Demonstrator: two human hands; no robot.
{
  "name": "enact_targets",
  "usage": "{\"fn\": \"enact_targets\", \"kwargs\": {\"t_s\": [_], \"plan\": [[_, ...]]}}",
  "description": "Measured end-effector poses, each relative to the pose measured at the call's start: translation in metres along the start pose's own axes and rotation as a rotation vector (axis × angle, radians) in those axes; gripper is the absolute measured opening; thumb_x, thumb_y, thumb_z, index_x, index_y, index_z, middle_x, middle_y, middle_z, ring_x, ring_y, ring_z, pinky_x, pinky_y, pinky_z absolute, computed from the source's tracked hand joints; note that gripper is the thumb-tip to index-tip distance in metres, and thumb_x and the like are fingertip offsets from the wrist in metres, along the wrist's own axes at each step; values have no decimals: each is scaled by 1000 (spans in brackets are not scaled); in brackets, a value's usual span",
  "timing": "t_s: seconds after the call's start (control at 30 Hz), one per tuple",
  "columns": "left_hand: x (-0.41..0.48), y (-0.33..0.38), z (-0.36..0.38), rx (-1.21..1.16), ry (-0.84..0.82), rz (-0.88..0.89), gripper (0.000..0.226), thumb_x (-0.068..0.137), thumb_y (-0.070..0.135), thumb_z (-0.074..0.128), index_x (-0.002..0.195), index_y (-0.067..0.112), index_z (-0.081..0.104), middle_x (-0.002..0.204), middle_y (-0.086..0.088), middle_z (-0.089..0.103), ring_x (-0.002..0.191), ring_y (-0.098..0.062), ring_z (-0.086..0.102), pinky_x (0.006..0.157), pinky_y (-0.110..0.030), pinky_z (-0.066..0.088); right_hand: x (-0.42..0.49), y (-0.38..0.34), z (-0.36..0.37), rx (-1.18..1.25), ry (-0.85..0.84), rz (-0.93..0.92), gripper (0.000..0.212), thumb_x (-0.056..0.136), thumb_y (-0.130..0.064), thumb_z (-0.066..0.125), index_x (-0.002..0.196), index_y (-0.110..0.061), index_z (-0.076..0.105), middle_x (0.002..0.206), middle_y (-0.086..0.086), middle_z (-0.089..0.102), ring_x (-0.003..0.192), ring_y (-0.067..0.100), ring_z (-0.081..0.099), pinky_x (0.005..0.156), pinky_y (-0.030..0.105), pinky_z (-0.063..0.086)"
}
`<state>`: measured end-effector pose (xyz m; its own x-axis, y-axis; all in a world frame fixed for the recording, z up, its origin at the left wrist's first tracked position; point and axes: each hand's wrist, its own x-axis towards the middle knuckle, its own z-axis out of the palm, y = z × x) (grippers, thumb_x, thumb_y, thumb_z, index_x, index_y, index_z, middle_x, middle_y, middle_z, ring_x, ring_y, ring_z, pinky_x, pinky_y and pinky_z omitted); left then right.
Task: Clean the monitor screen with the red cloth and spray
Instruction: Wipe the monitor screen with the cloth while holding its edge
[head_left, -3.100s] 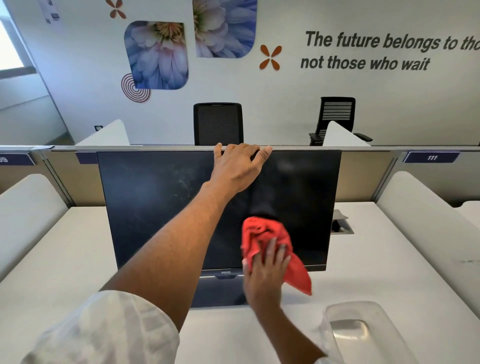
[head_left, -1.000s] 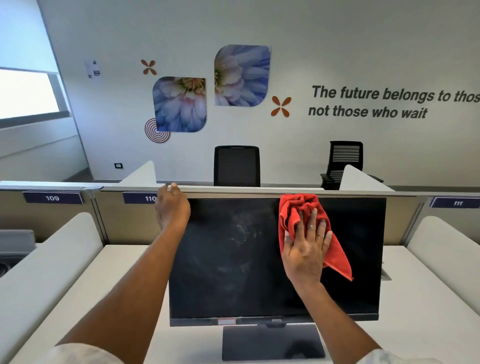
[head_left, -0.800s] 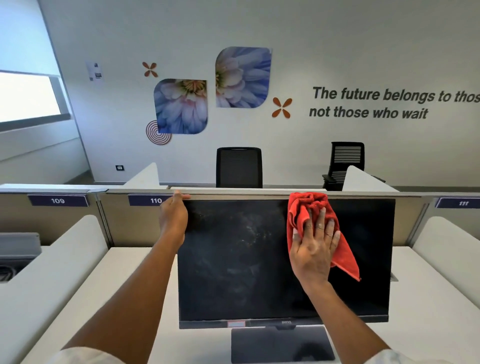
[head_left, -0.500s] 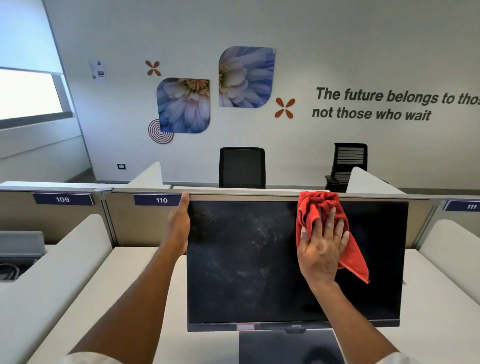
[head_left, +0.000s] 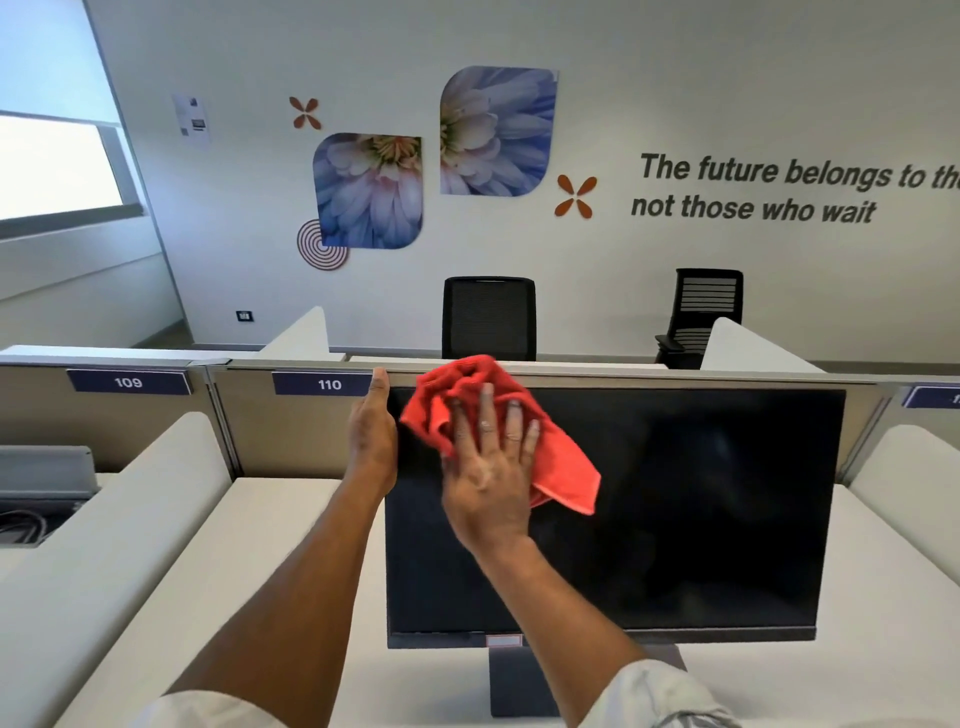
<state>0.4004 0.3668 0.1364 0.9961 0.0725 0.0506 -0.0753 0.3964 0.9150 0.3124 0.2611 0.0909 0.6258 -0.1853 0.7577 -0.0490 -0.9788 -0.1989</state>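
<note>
A black monitor (head_left: 691, 509) stands on a white desk, its screen dark and facing me. My right hand (head_left: 491, 478) lies flat with spread fingers on the red cloth (head_left: 563, 467), pressing it against the upper left part of the screen. The cloth bunches above my fingers and hangs down to the right. My left hand (head_left: 371, 436) grips the monitor's left edge near the top corner. No spray bottle is in view.
The white desk (head_left: 249, 561) has padded side dividers (head_left: 130, 499) left and right. A low partition (head_left: 291, 410) labelled 109 and 110 runs behind the monitor. Two black office chairs (head_left: 488, 317) stand beyond it, by the wall.
My right hand has slid the red cloth leftwards along the top of the screen, from right of centre to beside my left hand. The left hand has kept its hold on the left edge.
</note>
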Motion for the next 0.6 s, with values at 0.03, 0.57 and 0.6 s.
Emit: {"fn": "enact_targets", "kwargs": {"t_s": [0.03,0.57,0.6], "plan": [[0,0,-1,-19,-24,-10,44,92,49,56,61,21,72,63,5,69,59,-11,64,54,-23,53,-3,-7,4,-1,-30,-60,60,96,-42,40,153,-32,21,163,2,14,149,35,8,119,57,6],[5,-9,1,121,83,60,42,84,65,48,91,25,57,83,8,61,78,-10,56,67,-25,41,18,171,-65,-118,186,543,60,94,-46,39,137,-6,49,158,21,21,143,44,25,114,63,17],[6,-10,1,114,80,60,42,84,64,48,93,24,58,86,7,62,81,-11,57,68,-25,41,20,176,-68,-82,190,611,61,95,-47,37,139,-6,46,159,21,16,144,44,21,114,64,15]]}}
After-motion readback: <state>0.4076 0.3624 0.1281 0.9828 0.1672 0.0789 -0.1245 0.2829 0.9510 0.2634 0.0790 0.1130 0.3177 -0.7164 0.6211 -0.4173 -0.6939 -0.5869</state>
